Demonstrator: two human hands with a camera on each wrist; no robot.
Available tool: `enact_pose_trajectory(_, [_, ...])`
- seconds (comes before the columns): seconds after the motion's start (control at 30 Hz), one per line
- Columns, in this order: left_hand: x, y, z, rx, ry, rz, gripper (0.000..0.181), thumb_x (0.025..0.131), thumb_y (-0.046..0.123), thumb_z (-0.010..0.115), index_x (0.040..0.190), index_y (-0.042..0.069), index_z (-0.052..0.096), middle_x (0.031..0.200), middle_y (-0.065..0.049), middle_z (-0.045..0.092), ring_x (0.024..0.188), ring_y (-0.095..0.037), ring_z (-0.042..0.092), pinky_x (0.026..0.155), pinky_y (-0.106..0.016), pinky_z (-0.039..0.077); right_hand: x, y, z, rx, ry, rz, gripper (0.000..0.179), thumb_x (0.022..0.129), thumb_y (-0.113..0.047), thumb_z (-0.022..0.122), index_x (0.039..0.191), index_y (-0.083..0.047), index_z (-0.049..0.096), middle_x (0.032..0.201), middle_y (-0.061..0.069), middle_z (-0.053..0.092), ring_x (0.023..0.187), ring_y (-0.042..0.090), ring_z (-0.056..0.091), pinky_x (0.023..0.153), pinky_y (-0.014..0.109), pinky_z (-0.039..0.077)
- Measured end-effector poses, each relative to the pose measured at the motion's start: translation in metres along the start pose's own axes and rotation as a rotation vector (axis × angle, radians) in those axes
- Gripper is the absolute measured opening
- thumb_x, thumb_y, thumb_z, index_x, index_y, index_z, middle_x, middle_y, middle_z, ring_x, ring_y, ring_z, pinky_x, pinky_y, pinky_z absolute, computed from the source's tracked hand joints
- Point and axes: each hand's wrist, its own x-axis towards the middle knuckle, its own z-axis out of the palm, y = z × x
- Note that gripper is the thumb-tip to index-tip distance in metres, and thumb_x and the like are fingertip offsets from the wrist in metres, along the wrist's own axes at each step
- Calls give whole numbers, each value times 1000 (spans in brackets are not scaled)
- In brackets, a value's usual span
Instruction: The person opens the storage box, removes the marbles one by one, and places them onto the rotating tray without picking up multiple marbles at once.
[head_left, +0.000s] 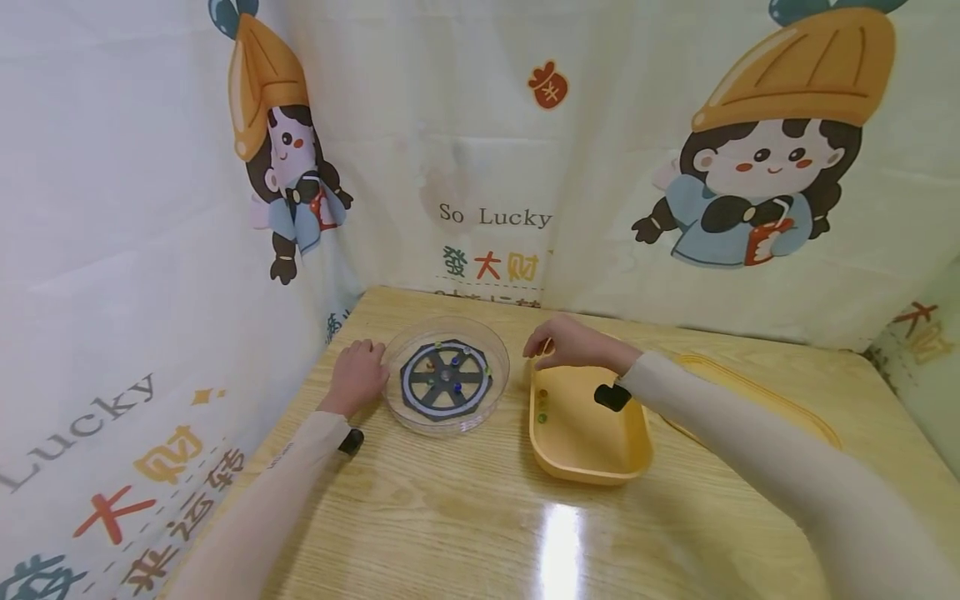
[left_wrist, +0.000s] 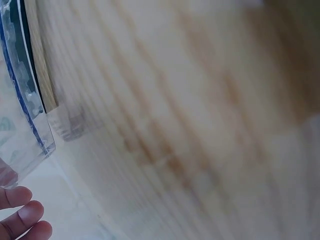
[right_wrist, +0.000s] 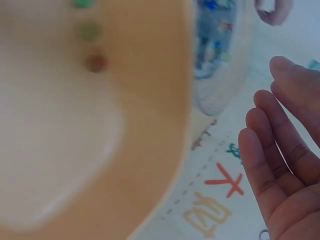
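Note:
My left hand (head_left: 360, 379) rests beside a clear round dish (head_left: 495, 404), fingertips at its left edge. In the left wrist view, loosely bent fingers (left_wrist: 25, 216) lie near the dish's transparent wall (left_wrist: 42, 142). Inside the dish is a dark wheel-shaped piece (head_left: 446, 377) with a pale ring, and several small coloured marbles (head_left: 457, 388) lie on it. My right hand (head_left: 576, 343) hovers over the back left rim of a yellow-orange tray (head_left: 592, 475). Its fingers (right_wrist: 285, 125) are relaxed, with nothing visible between them. Small marbles (head_left: 542, 418) line the tray's left side.
A flat yellow-orange lid-like piece (head_left: 787, 408) lies on the wooden table (head_left: 450, 517) at the right, partly behind the right forearm. Printed cloth (head_left: 495, 150) hangs along the table's back and left edges.

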Motion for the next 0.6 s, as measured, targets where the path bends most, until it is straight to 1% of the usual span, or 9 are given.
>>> enact_pose_trajectory(0.17, [0, -1, 2, 6, 26, 9, 21, 84, 14, 61, 97, -3, 59, 90, -20, 59, 84, -35, 56, 75, -48, 47, -19, 3, 11, 9, -43, -9, 17, 80, -10, 73, 97, -5, 72, 95, 8, 71, 84, 19, 65, 79, 39, 54])
enact_pose_trajectory(0.27, [1, -2, 2, 11, 35, 14, 20, 84, 14, 61, 96, -3, 59, 89, -20, 59, 83, -35, 56, 75, -48, 47, -26, 7, 18, 0, -55, -27, 17, 79, -10, 73, 96, -4, 72, 94, 9, 72, 83, 19, 65, 78, 39, 54])
enact_pose_trajectory(0.4, [1, -2, 2, 8, 45, 16, 20, 84, 13, 60, 95, -3, 59, 88, -20, 59, 82, -35, 56, 74, -47, 47, -33, 12, 29, 22, -65, -41, 17, 79, -6, 72, 96, -3, 72, 96, 12, 72, 84, 23, 66, 78, 39, 54])
enact_pose_trajectory(0.5, [2, -1, 1, 6, 44, 16, 19, 83, 13, 60, 95, -3, 59, 88, -20, 59, 81, -35, 56, 74, -47, 47, -35, 16, 38, 37, -65, -52, 17, 79, -5, 72, 96, -2, 72, 96, 12, 72, 84, 22, 66, 78, 37, 54])
enact_pose_trajectory(0.6, [1, -1, 1, 3, 34, 12, 20, 83, 13, 60, 95, -3, 59, 88, -20, 59, 81, -35, 56, 74, -47, 47, -37, 20, 48, 48, -63, -81, 14, 79, -3, 71, 93, -2, 72, 93, 11, 72, 81, 20, 65, 76, 35, 54])
